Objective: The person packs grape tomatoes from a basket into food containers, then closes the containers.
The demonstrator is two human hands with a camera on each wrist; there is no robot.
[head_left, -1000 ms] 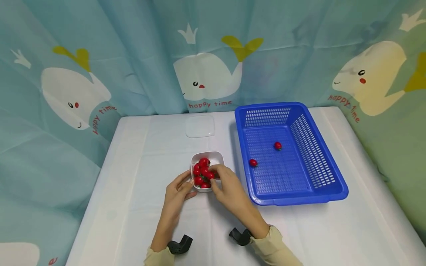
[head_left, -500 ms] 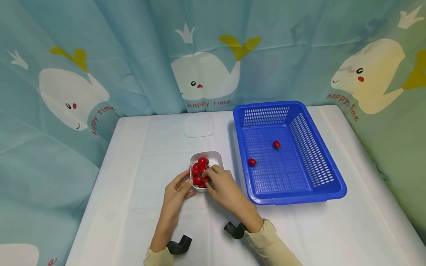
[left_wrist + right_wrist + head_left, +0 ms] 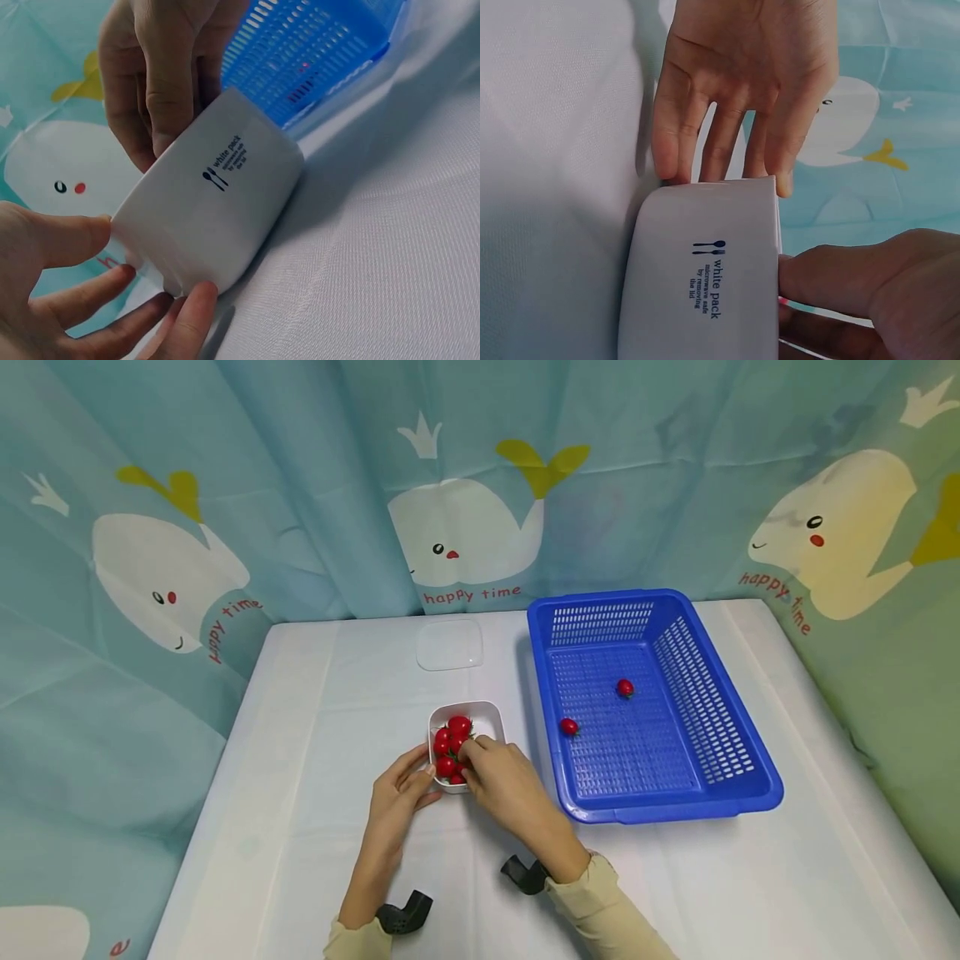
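A small white container [image 3: 487,717] holds several red cherry tomatoes [image 3: 457,725] at the table's middle front. My left hand [image 3: 418,774] rests against its left wall with straight fingers [image 3: 720,142] and the thumb by the rim. My right hand [image 3: 469,752] reaches in from the right with curled fingers and pinches a tomato among the pile; a sliver of red shows by its thumb [image 3: 840,281]. In the left wrist view the container [image 3: 217,217] stands between the left fingers [image 3: 112,315] and the right hand [image 3: 157,82].
A blue perforated basket [image 3: 735,727] stands right of the container with two tomatoes [image 3: 625,687] [image 3: 569,726] inside. A clear lid [image 3: 450,644] lies at the table's back. Whale-print curtains surround the white table [image 3: 300,827].
My right hand has slid left from the container's right rim into the tomato pile. The left hand and the container have stayed put.
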